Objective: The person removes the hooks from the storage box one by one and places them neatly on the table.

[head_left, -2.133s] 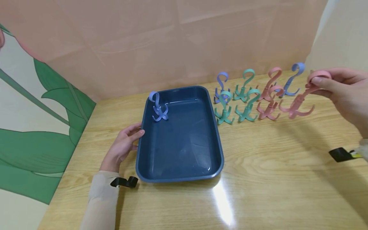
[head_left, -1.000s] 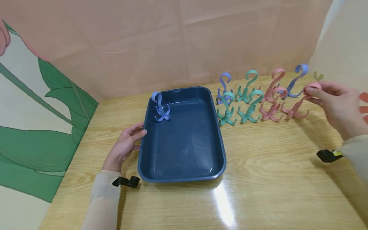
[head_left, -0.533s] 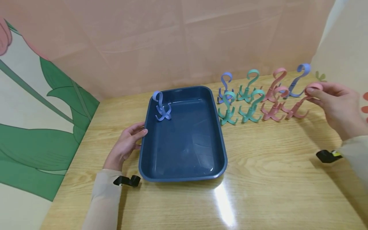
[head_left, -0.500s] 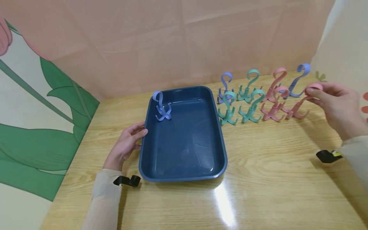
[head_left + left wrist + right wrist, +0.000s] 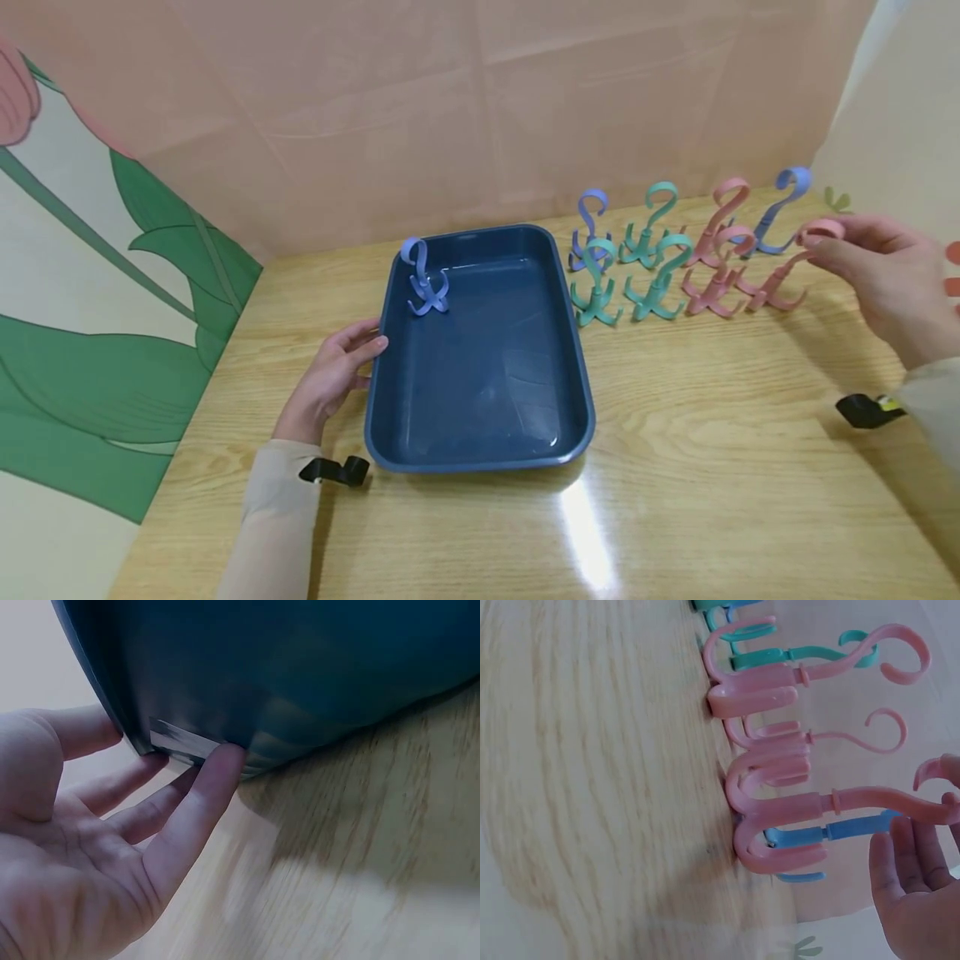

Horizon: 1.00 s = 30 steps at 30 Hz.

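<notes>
My left hand (image 5: 330,375) holds the left side of a dark blue tray (image 5: 480,465), thumb at the rim. In the left wrist view its fingertips (image 5: 225,759) touch the outer wall, low down. At the right, my right hand (image 5: 896,287) holds the curled top of a pink clawed hanging hook (image 5: 772,292). This hook's claws (image 5: 780,859) rest on the table in the right wrist view, and the hook stands upright. Beside it is another pink hook (image 5: 712,292). A periwinkle-blue hook (image 5: 429,293) stands in the tray's far left corner.
Two rows of upright hooks stand right of the tray: green hooks (image 5: 596,300) nearest it, a purple-blue hook (image 5: 592,229) and a green one (image 5: 643,242) behind, then pink (image 5: 708,237) and blue hooks (image 5: 768,225). A pinkish sheet (image 5: 480,108) backs the wooden table (image 5: 690,483).
The right hand has brought the pink hook down and left to the table, at the end of the front row. Its thumb has just shifted lower on the curl. The left hand stays at the tray.
</notes>
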### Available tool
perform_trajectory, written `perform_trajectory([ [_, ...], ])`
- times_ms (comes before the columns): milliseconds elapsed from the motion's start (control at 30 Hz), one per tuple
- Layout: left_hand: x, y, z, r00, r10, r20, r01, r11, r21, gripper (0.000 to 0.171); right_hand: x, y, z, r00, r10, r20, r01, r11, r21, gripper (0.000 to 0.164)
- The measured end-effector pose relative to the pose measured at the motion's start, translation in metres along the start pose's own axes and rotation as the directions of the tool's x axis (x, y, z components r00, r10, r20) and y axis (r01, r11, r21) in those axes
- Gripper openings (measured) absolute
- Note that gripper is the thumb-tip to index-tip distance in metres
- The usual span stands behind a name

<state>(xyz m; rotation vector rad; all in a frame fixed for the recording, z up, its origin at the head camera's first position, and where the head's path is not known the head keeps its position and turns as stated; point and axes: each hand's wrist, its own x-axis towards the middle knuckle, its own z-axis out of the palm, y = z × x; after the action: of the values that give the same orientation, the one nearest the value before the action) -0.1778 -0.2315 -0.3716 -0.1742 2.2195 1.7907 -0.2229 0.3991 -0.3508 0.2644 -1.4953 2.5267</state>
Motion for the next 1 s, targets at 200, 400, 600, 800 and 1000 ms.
perform_trajectory([
  [200, -0.001, 0.000, 0.000, 1.000, 0.001, -0.003, -0.001, 1.000, -0.009, 0.050, 0.003, -0.004, 0.004, 0.997, -0.063, -0.043, 0.061, 0.997, -0.050, 0.035],
  [400, -0.001, 0.001, 0.001, 1.000, -0.001, -0.005, 0.001, 1.000, -0.020, 0.050, -0.001, -0.014, 0.017, 0.989, -0.089, -0.119, 0.057, 0.967, -0.247, 0.044],
  [600, -0.001, 0.000, 0.000, 1.000, 0.008, -0.006, -0.008, 1.000, -0.026, 0.049, -0.011, -0.027, 0.047, 0.983, -0.111, -0.148, -0.003, 0.788, -0.615, 0.058],
  [800, -0.001, 0.000, -0.001, 1.000, 0.019, -0.001, -0.019, 0.999, -0.028, 0.050, -0.018, -0.023, 0.085, 0.991, -0.135, -0.023, 0.113, 0.898, -0.425, 0.058],
  [1000, 0.000, 0.001, 0.000, 1.000, 0.005, -0.002, -0.005, 1.000, -0.030, 0.050, -0.027, -0.016, 0.124, 0.983, -0.160, 0.085, 0.180, 0.912, -0.369, 0.053],
])
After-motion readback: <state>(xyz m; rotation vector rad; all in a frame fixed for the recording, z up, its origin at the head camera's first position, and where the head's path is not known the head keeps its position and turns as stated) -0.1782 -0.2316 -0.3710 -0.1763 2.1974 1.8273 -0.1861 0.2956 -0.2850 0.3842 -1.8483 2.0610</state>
